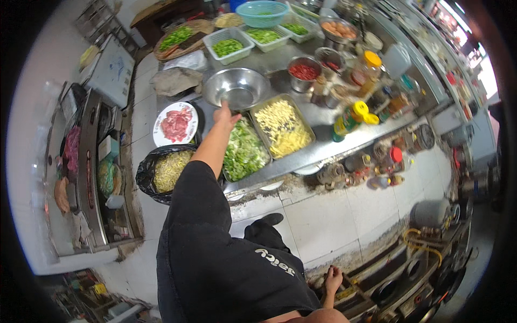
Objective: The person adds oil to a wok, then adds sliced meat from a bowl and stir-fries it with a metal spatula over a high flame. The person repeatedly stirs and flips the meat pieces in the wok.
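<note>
My left hand (226, 116) reaches over the steel table and grips the near rim of a stainless steel bowl (242, 95), its thumb at the inner wall. I see no food in the bowl. Just below this hand lies a tray of chopped scallions (244, 155). To its right is a metal tray (313, 139) of chopped garlic and yellow shreds, perhaps ginger. Left of my forearm are a white plate (158, 139) of sliced raw meat and a black plastic bag (146, 177) of bean sprouts. My right hand (333, 279) hangs low by my side, fingers bent; its grasp is unclear.
White plastic baskets (228, 59) of cut greens and a blue colander (262, 18) stand at the back. Metal pots of red chillies (303, 72), a bowl of eggs (338, 30) and a yellow-capped bottle (349, 121) occupy the right. A stove (387, 290) is lower right.
</note>
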A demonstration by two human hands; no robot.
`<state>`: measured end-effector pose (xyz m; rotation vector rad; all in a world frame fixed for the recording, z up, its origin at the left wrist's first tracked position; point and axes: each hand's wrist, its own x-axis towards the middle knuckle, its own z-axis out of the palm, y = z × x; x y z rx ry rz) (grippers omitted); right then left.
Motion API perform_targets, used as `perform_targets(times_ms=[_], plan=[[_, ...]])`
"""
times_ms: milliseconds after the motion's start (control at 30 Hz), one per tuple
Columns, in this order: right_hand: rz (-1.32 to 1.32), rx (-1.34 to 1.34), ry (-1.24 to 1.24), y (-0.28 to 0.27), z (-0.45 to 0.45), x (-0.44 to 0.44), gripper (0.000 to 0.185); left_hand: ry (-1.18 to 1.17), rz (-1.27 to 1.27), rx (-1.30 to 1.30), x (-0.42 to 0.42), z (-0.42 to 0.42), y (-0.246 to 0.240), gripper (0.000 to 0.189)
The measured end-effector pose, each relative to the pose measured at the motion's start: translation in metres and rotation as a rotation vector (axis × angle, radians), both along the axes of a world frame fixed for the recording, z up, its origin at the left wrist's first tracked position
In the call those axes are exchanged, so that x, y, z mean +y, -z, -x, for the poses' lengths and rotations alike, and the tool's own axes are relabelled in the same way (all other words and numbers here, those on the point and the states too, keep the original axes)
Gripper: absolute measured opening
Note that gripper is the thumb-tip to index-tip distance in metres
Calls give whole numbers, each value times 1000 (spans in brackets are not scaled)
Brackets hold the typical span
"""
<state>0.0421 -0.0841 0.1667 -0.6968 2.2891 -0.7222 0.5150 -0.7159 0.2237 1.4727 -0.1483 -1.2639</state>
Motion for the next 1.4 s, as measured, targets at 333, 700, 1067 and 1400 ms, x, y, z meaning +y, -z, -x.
perform_targets(times_ms=[333,700,1067,1400], plan=[[-115,-184,7,-7,1,-43,19,-127,58,81,-10,-24,10,46],[-301,-276,55,10,-12,-26,18,-213,116,122,-23,-40,20,32],[-297,-507,127,98,54,-15,20,-174,295,95,-90,-68,-45,35],[-321,-419,-23,27,-6,-79,23,-293,268,159,-106,-76,-15,36]])
